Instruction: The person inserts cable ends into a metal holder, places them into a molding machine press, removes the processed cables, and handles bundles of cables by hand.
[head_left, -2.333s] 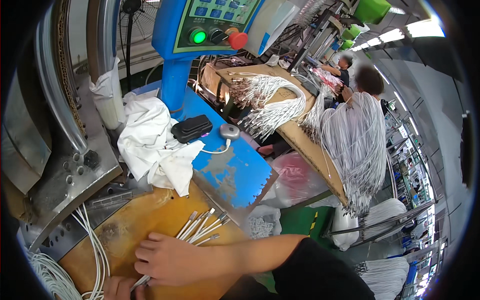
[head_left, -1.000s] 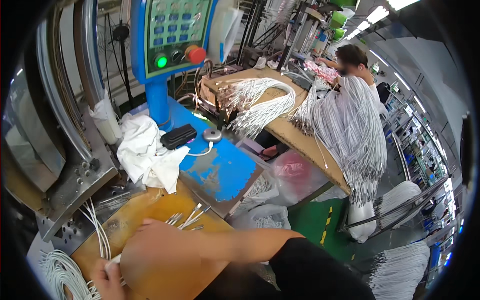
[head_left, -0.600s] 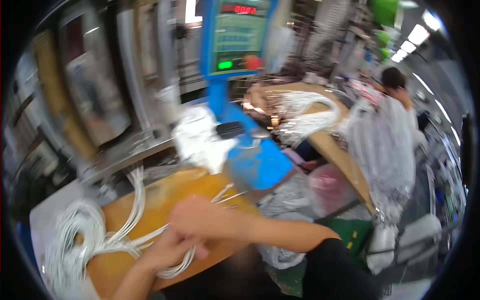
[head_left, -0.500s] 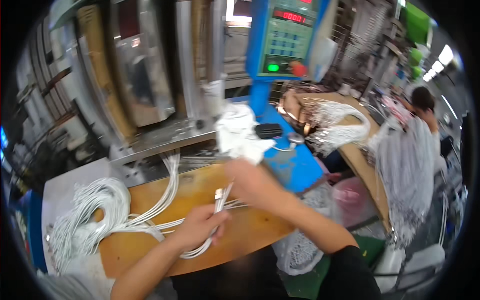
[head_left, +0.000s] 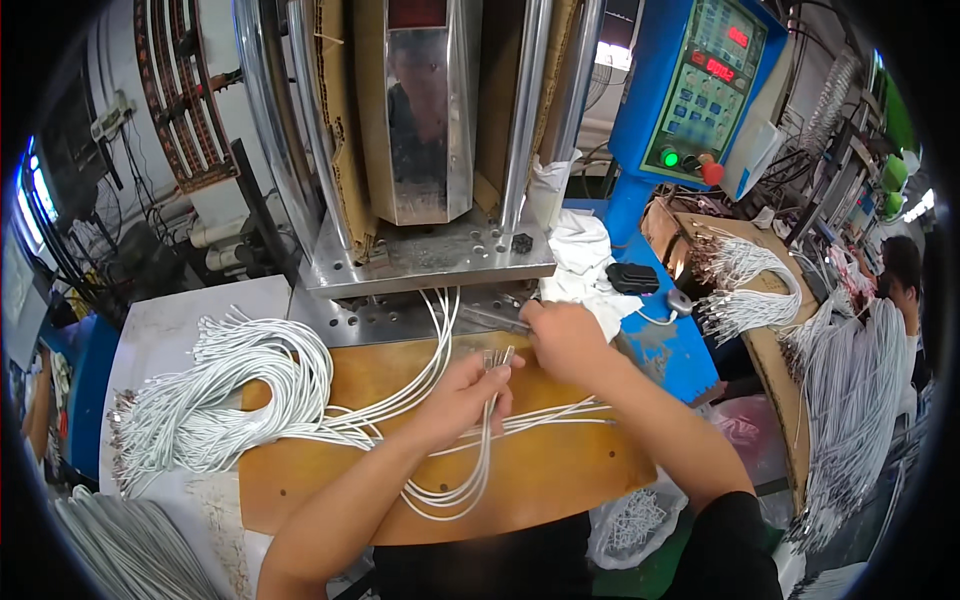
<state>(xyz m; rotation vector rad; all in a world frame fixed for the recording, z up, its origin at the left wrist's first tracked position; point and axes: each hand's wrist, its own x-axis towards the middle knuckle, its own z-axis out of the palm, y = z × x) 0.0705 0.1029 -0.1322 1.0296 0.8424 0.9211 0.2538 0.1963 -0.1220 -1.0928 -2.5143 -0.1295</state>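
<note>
My left hand (head_left: pixel 462 398) is closed on the ends of several white cables (head_left: pixel 487 440), just in front of the press. Small metal tips (head_left: pixel 497 357) stick up side by side above its thumb, and the cables loop down beneath it onto the brown board (head_left: pixel 560 470). Slightly farther off, to the right, my right hand (head_left: pixel 565 340) has its fingers curled together by the edge of the press bed. Whatever lies between those fingertips is too small to make out. Other cables (head_left: pixel 440 345) run from under the metal plate toward the left pile.
A steel press (head_left: pixel 430 255) rises ahead, with a blue control box (head_left: pixel 690 90) to its right. A cable pile (head_left: pixel 290 390) lies left. White cloth (head_left: pixel 580 260) and a black object (head_left: pixel 632 278) sit at right, near more cable bundles (head_left: pixel 850 400). A person (head_left: pixel 900 270) is beyond.
My view has swung left, so the scene sits farther right. My right hand, blurred before, has drawn away from the cable tips toward the press bed. My left hand still grips the cables.
</note>
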